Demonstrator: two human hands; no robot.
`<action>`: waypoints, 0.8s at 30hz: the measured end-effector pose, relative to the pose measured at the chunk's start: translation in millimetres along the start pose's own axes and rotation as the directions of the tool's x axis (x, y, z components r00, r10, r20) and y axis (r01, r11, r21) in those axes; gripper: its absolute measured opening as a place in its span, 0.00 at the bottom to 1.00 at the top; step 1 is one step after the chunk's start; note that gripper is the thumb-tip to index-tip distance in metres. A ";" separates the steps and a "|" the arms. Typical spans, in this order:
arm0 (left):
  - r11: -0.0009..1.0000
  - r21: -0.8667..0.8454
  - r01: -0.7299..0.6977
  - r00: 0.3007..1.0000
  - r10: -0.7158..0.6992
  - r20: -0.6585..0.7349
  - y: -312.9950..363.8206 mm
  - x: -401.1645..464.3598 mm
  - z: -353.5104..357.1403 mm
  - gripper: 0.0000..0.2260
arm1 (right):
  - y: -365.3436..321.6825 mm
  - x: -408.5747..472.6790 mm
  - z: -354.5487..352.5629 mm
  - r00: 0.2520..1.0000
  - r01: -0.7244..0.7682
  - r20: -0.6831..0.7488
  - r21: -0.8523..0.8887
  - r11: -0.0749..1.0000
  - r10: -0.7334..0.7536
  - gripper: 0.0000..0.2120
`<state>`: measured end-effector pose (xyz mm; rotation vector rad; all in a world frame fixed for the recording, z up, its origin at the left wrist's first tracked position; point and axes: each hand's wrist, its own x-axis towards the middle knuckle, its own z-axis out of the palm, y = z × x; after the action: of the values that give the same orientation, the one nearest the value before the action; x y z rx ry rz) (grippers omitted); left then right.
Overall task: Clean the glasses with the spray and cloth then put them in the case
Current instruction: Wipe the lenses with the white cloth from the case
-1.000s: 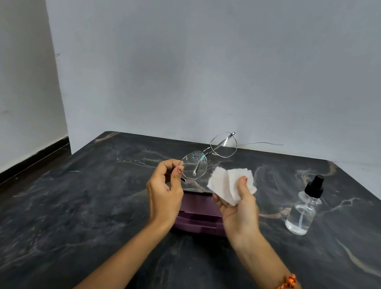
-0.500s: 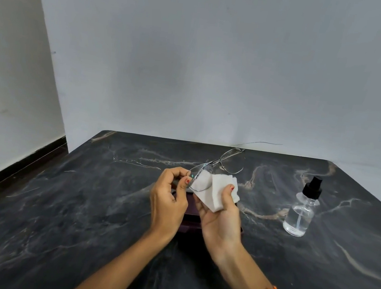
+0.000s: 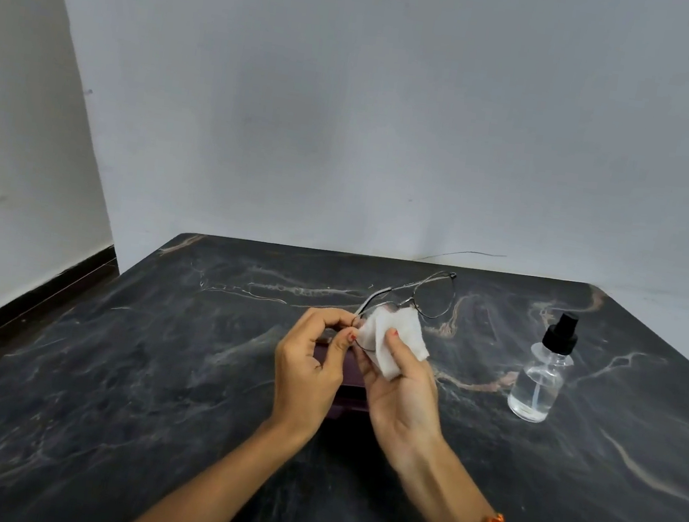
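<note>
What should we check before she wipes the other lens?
1. Left hand pinching the glasses at the frame: ok.
2. Cloth in right hand, pressed on the near lens: ok.
3. Far lens free and reachable: ok.
4. Near lens clean: cannot tell, the cloth covers it.
5. Spray bottle upright on the table, clear of the elbows: ok.
6. Purple case open and ready: cannot tell, the hands hide it.

glossy marble table (image 3: pixel 107 383), wire-metal glasses (image 3: pixel 434 301)

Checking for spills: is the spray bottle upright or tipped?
Upright: the spray bottle stands on its base on the table, black nozzle on top.
</note>
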<state>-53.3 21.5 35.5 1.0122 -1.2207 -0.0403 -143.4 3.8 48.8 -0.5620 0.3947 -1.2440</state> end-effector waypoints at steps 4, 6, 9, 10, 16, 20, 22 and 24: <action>1.000 -0.029 0.004 0.999 -0.003 0.048 -0.9 0.8 0.3 0.10 | -3.6 1.0 -0.8 1.000 -0.012 -0.013 0.059 0.998 0.013 0.06; 0.999 -0.054 0.003 0.997 0.001 0.072 -1.3 0.2 1.2 0.08 | -4.2 0.4 -1.7 1.000 -0.029 0.001 0.104 0.994 0.029 0.07; 0.998 -0.070 0.002 0.997 0.004 0.078 -2.7 -0.7 1.7 0.07 | -4.7 -0.4 -3.0 0.999 -0.043 0.016 0.117 0.992 0.042 0.11; 0.998 -0.069 0.000 0.997 0.005 0.078 -3.2 -0.6 1.4 0.08 | -4.5 -0.6 -3.3 0.999 -0.050 0.023 0.112 0.992 0.048 0.12; 0.999 -0.035 -0.033 0.998 0.035 0.055 -2.0 0.6 -0.1 0.10 | -8.0 -0.1 -4.3 0.996 -0.054 0.060 -0.122 0.991 0.062 0.12; 0.998 -0.042 -0.053 0.998 0.054 0.022 1.3 6.1 -3.3 0.09 | -15.9 0.7 -4.8 0.999 -0.040 0.019 -0.302 0.953 0.048 0.10; 0.997 -0.045 -0.065 0.997 0.066 0.030 3.4 7.2 -3.9 0.09 | -16.8 1.6 -4.7 0.997 -0.071 -0.024 -0.235 0.969 0.067 0.12; 0.997 -0.056 -0.061 0.997 0.064 0.041 4.8 6.9 -3.2 0.09 | -17.2 1.4 -3.5 0.996 -0.081 -0.033 -0.154 0.985 0.077 0.14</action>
<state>-50.3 22.7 43.9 0.9293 -1.2830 -0.0463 -158.3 -1.9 56.4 -0.6563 0.5351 -1.1515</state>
